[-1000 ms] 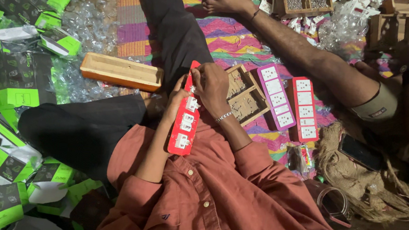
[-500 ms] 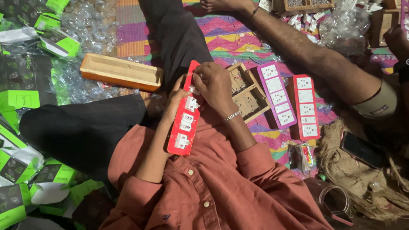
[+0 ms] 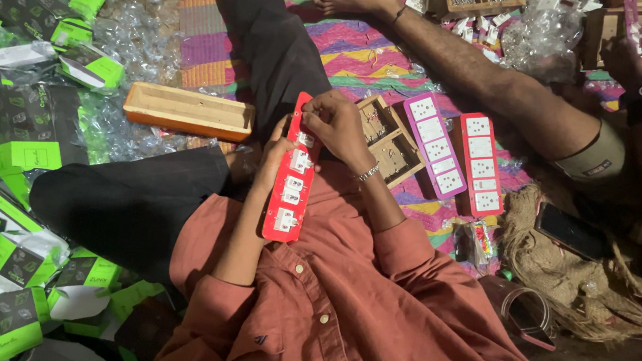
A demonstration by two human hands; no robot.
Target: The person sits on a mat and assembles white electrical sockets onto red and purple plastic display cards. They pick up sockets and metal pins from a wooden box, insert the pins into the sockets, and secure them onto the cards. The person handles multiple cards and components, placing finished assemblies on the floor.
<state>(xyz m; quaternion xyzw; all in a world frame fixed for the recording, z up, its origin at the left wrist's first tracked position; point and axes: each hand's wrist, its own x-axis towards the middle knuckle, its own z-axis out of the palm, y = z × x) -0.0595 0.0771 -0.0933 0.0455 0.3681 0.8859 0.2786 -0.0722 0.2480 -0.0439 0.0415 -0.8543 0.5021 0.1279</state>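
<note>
Three socket strips (image 3: 293, 172), two hands (image 3: 339, 125)

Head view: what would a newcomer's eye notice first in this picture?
First comes the red socket strip at the centre, held upright against the lap by the left hand, while the right hand fingers its top end. Next, a purple strip and another red strip lie side by side on the striped mat to the right. Green and black boxes crowd the left edge.
</note>
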